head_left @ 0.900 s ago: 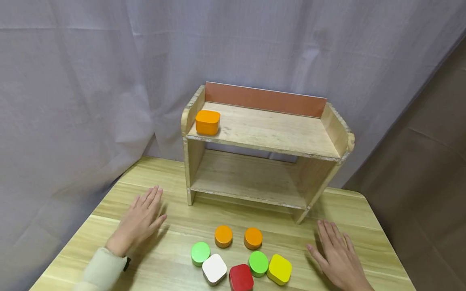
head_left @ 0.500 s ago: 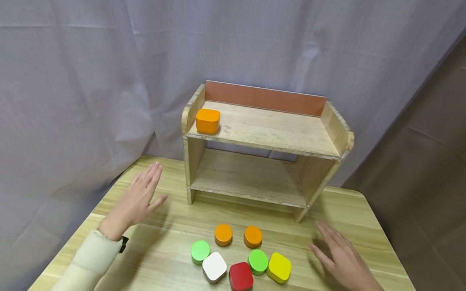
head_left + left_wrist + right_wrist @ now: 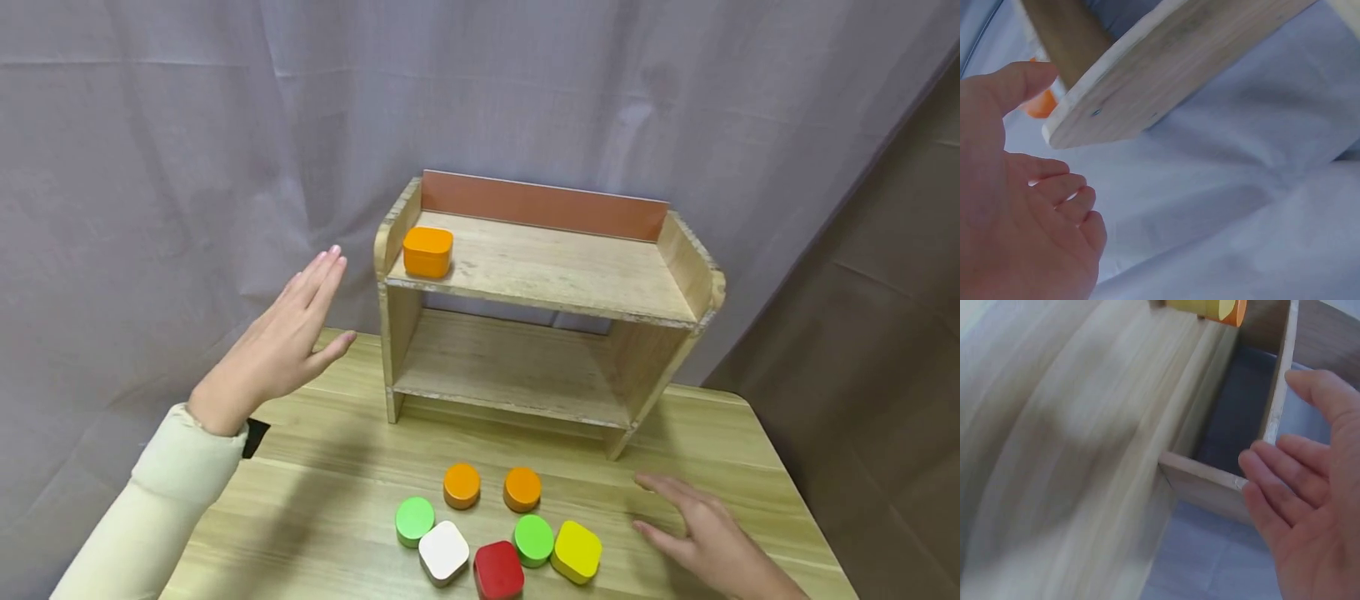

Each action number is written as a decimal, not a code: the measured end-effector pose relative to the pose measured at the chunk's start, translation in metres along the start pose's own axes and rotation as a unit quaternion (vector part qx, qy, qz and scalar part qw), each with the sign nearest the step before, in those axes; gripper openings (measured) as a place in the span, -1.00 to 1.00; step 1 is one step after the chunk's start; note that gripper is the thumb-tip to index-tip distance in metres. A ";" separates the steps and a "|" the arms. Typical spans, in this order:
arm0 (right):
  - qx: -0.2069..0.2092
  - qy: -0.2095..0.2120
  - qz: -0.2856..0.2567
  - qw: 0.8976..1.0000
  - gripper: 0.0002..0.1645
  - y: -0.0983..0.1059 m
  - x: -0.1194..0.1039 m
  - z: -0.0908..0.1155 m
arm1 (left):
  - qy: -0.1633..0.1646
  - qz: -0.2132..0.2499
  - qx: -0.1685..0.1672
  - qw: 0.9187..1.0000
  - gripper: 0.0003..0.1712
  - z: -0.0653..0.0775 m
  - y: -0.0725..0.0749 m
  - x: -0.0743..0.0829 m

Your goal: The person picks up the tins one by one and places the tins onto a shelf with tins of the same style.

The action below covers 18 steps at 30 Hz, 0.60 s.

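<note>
Pale wood makes up the desk (image 3: 337,517) and the two-tier shelf (image 3: 547,275) standing at its back, before a grey curtain (image 3: 187,167). The left hand (image 3: 288,333) is raised in the air just left of the shelf, fingers straight and together, thumb apart, holding nothing; its cream sleeve (image 3: 157,500) runs down to the lower left. The nearest thing to it is an orange block (image 3: 427,251) sitting at the left end of the top tier; the left wrist view shows a sliver of that orange past the thumb and the shelf's side panel. The right hand (image 3: 705,533) lies low over the desk at the right, fingers loosely spread, holding nothing, near a yellow block (image 3: 577,552). Left of that lie a red block (image 3: 498,571), a white block (image 3: 443,552), two green discs (image 3: 414,521) (image 3: 533,540) and two orange discs (image 3: 461,486) (image 3: 522,489), clustered on the desk in front of the shelf.
</note>
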State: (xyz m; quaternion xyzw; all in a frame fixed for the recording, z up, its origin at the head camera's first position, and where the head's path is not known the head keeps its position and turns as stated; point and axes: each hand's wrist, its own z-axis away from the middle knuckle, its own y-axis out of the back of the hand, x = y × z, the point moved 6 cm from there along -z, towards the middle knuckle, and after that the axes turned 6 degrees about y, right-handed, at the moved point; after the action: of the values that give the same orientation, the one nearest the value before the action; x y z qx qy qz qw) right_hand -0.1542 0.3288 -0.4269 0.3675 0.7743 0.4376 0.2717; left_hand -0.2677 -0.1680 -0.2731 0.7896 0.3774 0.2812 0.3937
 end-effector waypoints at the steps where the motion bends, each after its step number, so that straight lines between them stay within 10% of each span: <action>1: -0.004 0.001 -0.011 1.000 -0.27 -0.002 -0.001 0.000 | -0.009 0.004 0.010 1.000 0.04 -0.004 0.003 0.002; 18: -0.105 -0.018 -0.174 0.979 -0.21 -0.035 -0.011 0.012 | -0.054 -0.019 0.061 0.997 0.06 -0.050 0.011 0.028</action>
State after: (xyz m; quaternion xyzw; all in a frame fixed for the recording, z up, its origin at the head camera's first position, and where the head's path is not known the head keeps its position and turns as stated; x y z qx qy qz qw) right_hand -0.1503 0.3132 -0.4626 0.2052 0.7711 0.4555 0.3947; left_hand -0.2854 -0.1294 -0.2327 0.8187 0.3872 0.2071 0.3700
